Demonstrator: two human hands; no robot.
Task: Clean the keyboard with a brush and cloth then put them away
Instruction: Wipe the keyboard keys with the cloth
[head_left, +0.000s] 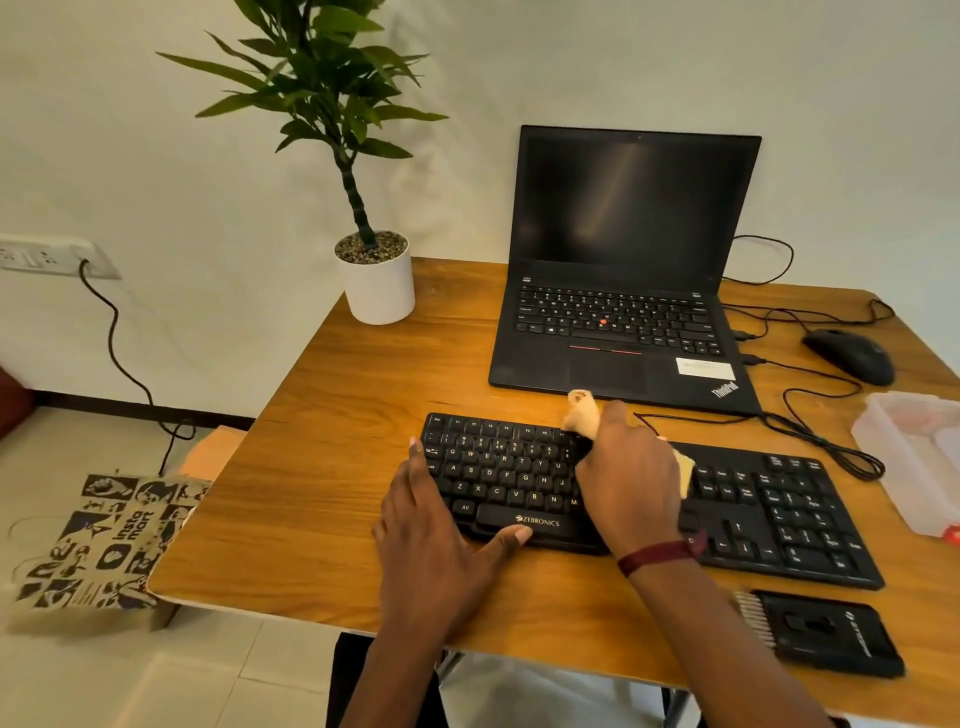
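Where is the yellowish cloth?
Head view, right of centre: the cloth is bunched in the right hand, on the keyboard's middle, just in front of the laptop.

the table (332, 415) was smooth, faintly glossy wood-grain. the keyboard (498, 478) was matt black plastic, the cloth (582, 413) on it soft and pale. at three o'clock a tray (904, 467) was translucent plastic; at nine o'clock a bag (104, 540) was printed brown paper.

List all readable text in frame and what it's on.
"ZEBRONICS": space bar of the keyboard.
"ThinkPad": laptop palm rest.
"insta mart": paper bag on the floor.
"Q W E R T Y" and other letters: keyboard keys.
Too blurred: white sticker on the laptop, logo on the black case.
None on the cloth in the right hand.
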